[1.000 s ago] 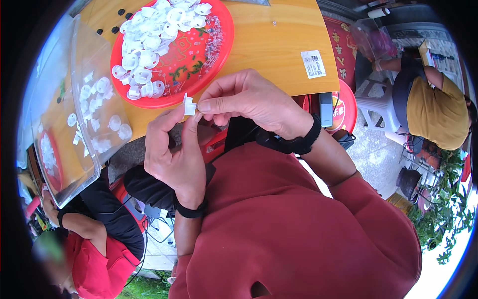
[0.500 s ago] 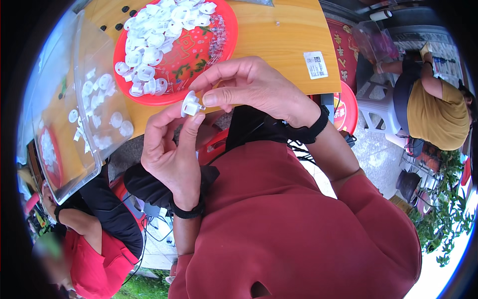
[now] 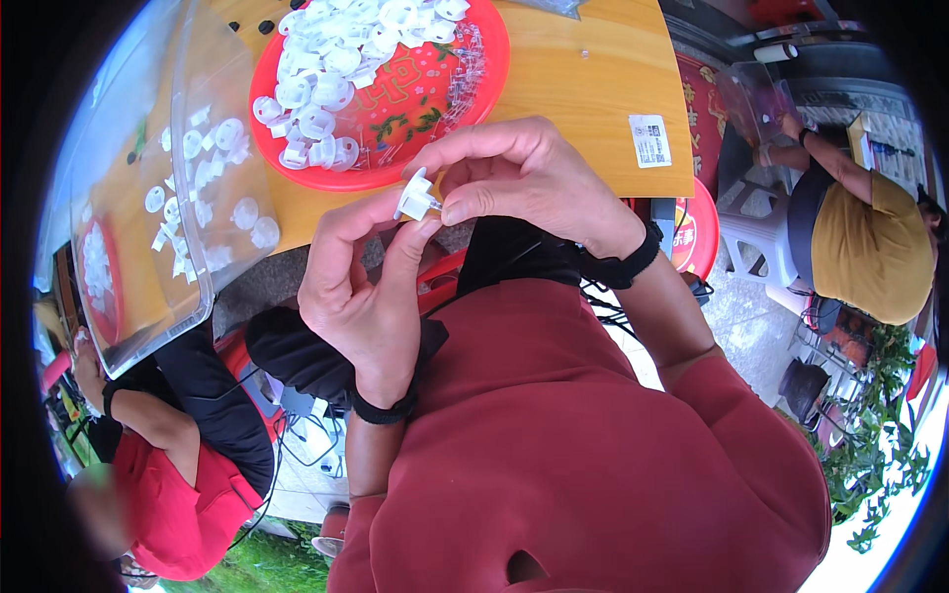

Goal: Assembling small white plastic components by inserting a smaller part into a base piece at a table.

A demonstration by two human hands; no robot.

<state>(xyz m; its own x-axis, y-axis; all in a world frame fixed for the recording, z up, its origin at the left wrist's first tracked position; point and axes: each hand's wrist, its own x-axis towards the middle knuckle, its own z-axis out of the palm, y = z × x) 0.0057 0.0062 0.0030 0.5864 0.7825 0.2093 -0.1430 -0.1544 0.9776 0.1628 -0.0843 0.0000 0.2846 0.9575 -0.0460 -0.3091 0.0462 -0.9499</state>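
Between the thumb and fingers of my left hand (image 3: 361, 292) is a white plastic part (image 3: 416, 199) with a round flange and a square body. The thumb and forefinger of my right hand (image 3: 544, 188) meet at its side, pinching a tiny clear piece that sticks out of the body. How deep that piece sits is hidden. Just beyond my hands lies a round red tray (image 3: 331, 181) with a heap of similar white parts (image 3: 341, 61) on its left. Many small clear pieces (image 3: 469, 67) with thin legs are scattered along its right side.
A clear plastic bin (image 3: 203, 296) with more white parts stands left on the wooden table (image 3: 563, 94). Small black pieces (image 3: 266, 27) lie behind the tray, a white label (image 3: 649, 140) at right. Co-workers sit left in red (image 3: 183, 504) and right in yellow (image 3: 870, 247).
The view has shifted, so tray, table and hands appear further right. My hands keep their hold on the white part, which is tilted slightly differently. The person at right has moved an arm.
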